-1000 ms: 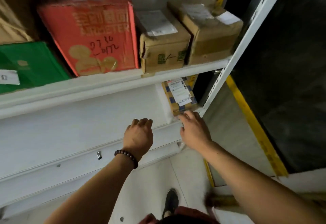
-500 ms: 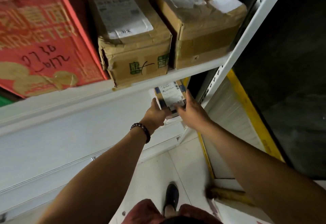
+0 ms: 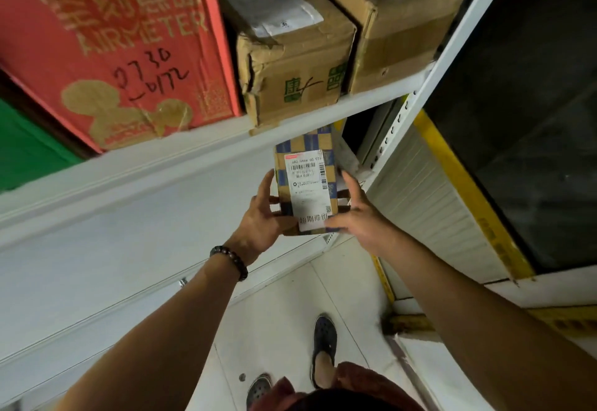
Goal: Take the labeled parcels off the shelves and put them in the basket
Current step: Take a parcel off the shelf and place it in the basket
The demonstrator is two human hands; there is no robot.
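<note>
Shelf unit (image 3: 161, 168) fills the view. The upper board carries one red box (image 3: 113, 48), one green box (image 3: 26, 145) at far left, and two brown ones: middle carton (image 3: 297, 64) and right carton (image 3: 397, 32), each with a white label on top. Basket not in view.

One small parcel (image 3: 307, 139), checkered blue and tan, is just under the upper board's front lip near the right post, held up between both hands. Can't tell if its far end rests on the lower board.

Left hand (image 3: 258, 220) wraps the left edge, fingers curled behind. Right hand (image 3: 358, 216) clamps the right edge, thumb across the lower front. One shipping label (image 3: 307, 190) faces me.

My read: stiff cardboard, light, taped skin maybe slick, not obviously fragile. Side-edge hold looks right; I'd add a palm underneath for the carry.
</note>
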